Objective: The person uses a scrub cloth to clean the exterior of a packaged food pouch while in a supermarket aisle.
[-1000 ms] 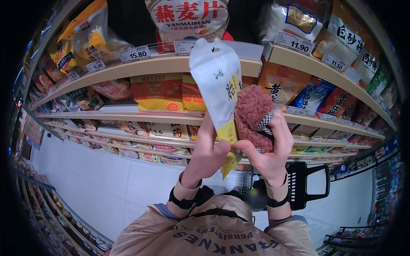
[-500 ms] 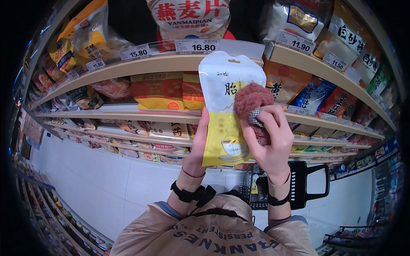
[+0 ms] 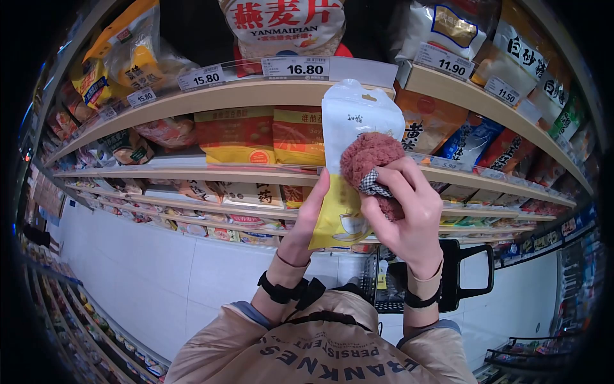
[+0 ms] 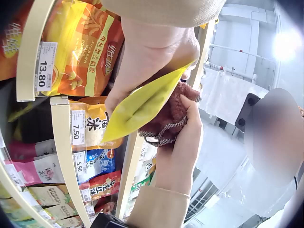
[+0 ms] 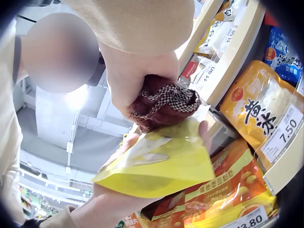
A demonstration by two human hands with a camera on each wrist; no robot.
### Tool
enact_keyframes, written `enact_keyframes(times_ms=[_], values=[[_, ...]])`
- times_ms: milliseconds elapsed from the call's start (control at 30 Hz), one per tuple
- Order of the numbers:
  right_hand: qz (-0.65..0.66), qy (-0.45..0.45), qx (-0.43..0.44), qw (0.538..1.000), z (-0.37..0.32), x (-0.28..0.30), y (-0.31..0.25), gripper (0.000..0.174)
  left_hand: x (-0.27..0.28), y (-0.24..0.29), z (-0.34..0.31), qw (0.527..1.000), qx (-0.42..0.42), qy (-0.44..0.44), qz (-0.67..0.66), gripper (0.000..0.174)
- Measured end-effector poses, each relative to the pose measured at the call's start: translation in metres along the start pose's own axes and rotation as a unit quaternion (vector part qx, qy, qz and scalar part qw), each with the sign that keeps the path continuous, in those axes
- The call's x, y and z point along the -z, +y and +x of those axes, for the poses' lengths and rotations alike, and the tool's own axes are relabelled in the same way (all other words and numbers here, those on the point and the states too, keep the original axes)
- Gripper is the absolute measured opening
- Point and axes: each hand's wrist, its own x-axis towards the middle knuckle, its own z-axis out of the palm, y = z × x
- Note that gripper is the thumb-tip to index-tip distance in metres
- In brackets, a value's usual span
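In the head view my left hand (image 3: 306,221) holds a white and yellow pouch (image 3: 336,211) upright from behind, thumb along its left edge. The pouch has a hang hole, dark lettering and a printed cup. My right hand (image 3: 409,208) grips a reddish-brown fleece cloth (image 3: 371,157) with black-and-white checked trim, pressing it on the pouch's front and hiding some of the print. From the left wrist, the pouch's yellow base (image 4: 147,102) shows beneath the left hand. In the right wrist view the cloth (image 5: 164,107) is bunched in the right hand's fingers, against the pouch.
Shelves (image 3: 236,95) of bagged goods with price tags curve in front of me. A large oatmeal bag (image 3: 288,32) stands on the upper one. A black shopping basket (image 3: 451,275) is below on the right, with a few things inside.
The pouch has turned from a slanted position to face me, then shifted slightly right. The right thumb has come off the pouch; the cloth has moved left and down onto its front.
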Motion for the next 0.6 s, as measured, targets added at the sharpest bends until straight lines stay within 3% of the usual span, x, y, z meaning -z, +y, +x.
enact_keyframes(times_ms=[167,233,300,333,400,500,600], values=[[0.023,-0.061,-0.001,0.998,-0.011,-0.008,-0.015,0.026,0.0,0.005,0.0,0.993,0.026,0.027,0.108,0.071],[0.05,-0.144,-0.011,0.988,-0.013,-0.006,-0.017,0.026,-0.007,0.01,0.001,0.988,0.05,0.048,0.141,0.072],[0.047,-0.131,-0.01,0.99,-0.01,-0.008,-0.016,0.026,-0.009,0.011,0.0,0.976,0.043,0.074,0.2,0.075],[0.034,-0.079,-0.014,0.996,-0.006,-0.01,-0.014,0.025,-0.003,0.008,-0.001,0.997,0.023,0.021,0.076,0.073],[0.006,0.011,-0.019,1.0,0.002,-0.013,-0.013,0.025,-0.003,0.005,0.0,1.0,0.002,-0.003,0.024,0.068],[-0.005,0.004,-0.002,1.0,0.005,-0.014,-0.011,0.026,0.003,0.0,0.002,0.999,-0.017,-0.023,-0.017,0.066],[0.019,-0.081,-0.004,0.996,-0.002,-0.012,-0.016,0.024,0.001,0.006,-0.001,1.0,-0.019,-0.005,0.024,0.069]])
